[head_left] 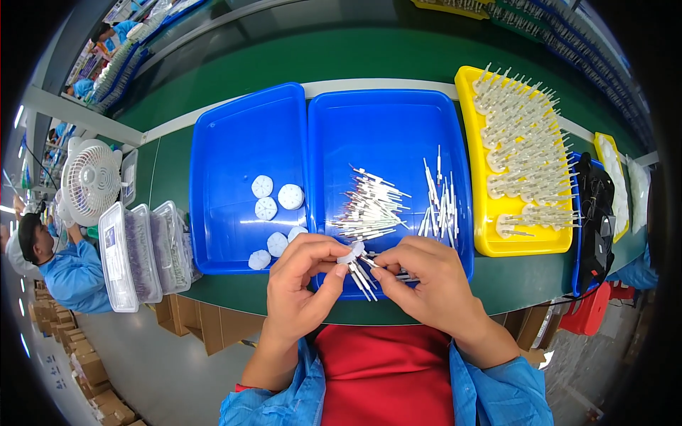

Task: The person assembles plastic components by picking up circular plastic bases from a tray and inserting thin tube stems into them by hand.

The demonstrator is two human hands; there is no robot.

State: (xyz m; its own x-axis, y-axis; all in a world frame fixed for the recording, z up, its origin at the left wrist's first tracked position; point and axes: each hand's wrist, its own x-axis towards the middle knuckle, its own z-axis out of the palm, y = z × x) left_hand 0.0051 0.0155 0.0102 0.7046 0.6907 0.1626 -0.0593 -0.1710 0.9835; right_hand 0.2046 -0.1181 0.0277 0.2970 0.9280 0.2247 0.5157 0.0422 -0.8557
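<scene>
My left hand (305,280) pinches a small white round plastic holder (353,253) over the near edge of the middle blue tray (383,131). Several thin white sticks with metal tips (363,281) hang from it. Close beside, my right hand (433,280) has its fingertips closed on another thin white stick (369,260), one end at the holder. Beyond my hands lies a heap of loose white sticks (373,206), with a smaller group (444,209) to its right. In the left blue tray (241,156) are several loose white holders (290,197).
A yellow tray (522,245) at right carries rows of holders filled with upright sticks (526,142). Clear plastic boxes (124,255) and a white fan (91,181) stand at left. Black items (597,220) lie far right. A person in blue (74,273) sits at left.
</scene>
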